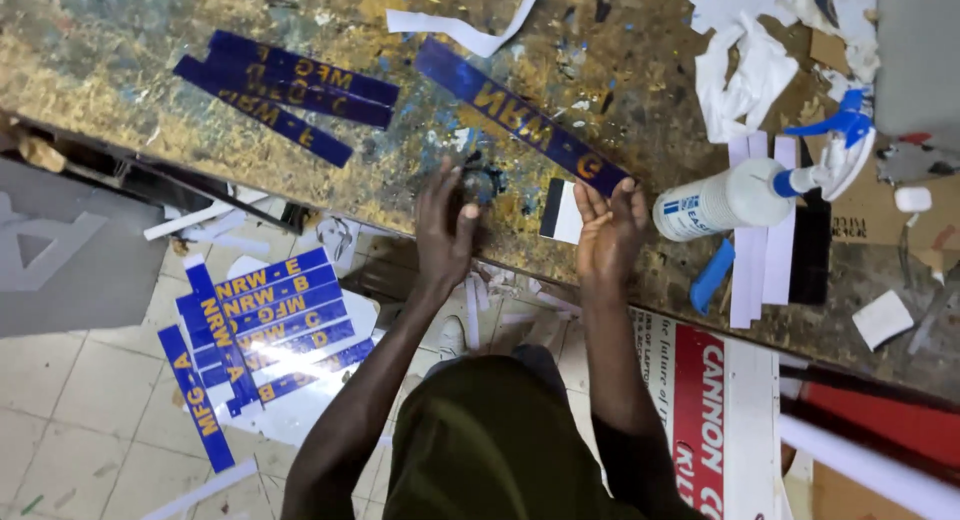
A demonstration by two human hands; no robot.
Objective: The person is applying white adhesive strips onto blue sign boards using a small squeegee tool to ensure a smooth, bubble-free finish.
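The person is standing at a paint-spattered bench point(250, 100) and working on a long blue strip point(520, 118) with gold lettering, which is lying diagonally on the benchtop. The right hand point(608, 230) is pressing flat on the strip's near end, fingers spread and grasping nothing. The left hand point(445, 225) is resting open at the bench edge, fingers loosely curled toward a dark smear, and is well apart from the strip; it is holding nothing that can be seen. A black-and-white squeegee point(560, 212) is lying between the hands, just beside the strip's end. A white spray bottle point(735, 195) with a blue trigger is lying on its side to the right, near white strips point(760, 230) and a blue scraper point(712, 275). More blue strips are stacked at the bench's far left point(285, 90) and on the floor point(260, 325).

To do this well, the right palm probably should be holding the end down evenly, so that the strip is not skewing, while the free hand is smoothing outward from that anchored end.
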